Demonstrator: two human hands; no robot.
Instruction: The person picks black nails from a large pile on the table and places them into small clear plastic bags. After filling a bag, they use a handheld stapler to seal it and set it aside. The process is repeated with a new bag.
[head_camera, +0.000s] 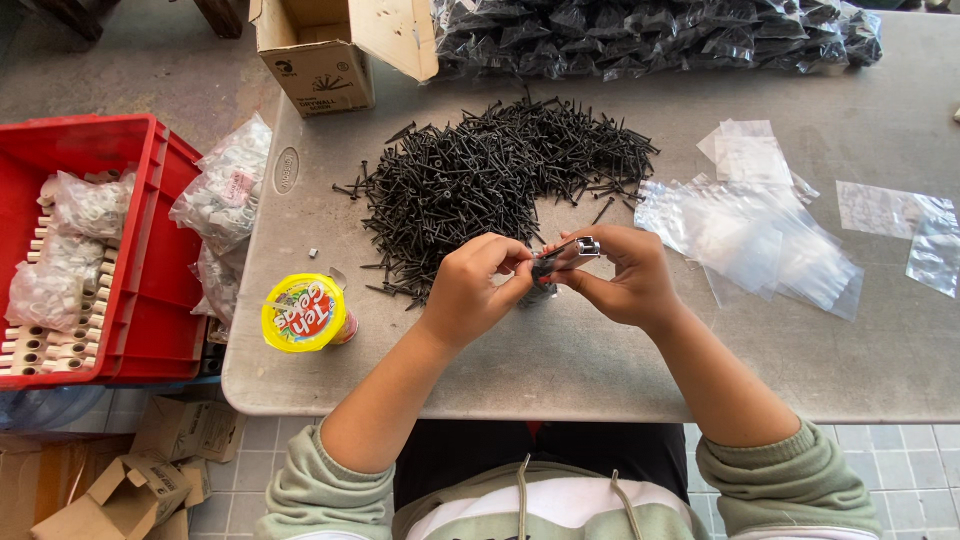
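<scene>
Table (620, 370): grey, rounded corners, seen from above; the person sits at its near edge.

Crate (150, 250): red plastic, off the table's left edge, holding white fittings, some loose in rows, some in clear bags.

Filled bags (650, 35): a long heap of clear bags packed with black screws, along the far edge.

Screws (490, 180): a broad loose pile of black screws at the table's middle, just beyond the hands, with strays scattered around its rim.

Box (320, 60): open cardboard, flaps up, at the far left corner.

Empty bags (750, 235): a loose stack of clear flat bags right of the pile, with a few more lying apart toward the right edge.

Fitting bags (225, 195): clear bags of white parts at the left edge, leaning toward the crate.

Cup (305, 313): sealed, yellow foil lid, near the left edge by the near corner.

Left hand (470, 285): over the near middle of the table, fingertips pinched together on the bundle.

Right hand (625, 275): facing the left, fingers closed around the bundle's other side.

Bundle (545, 268): a small bunch of black screws in a clear bag, held between both hands above the table, just short of the pile.
</scene>
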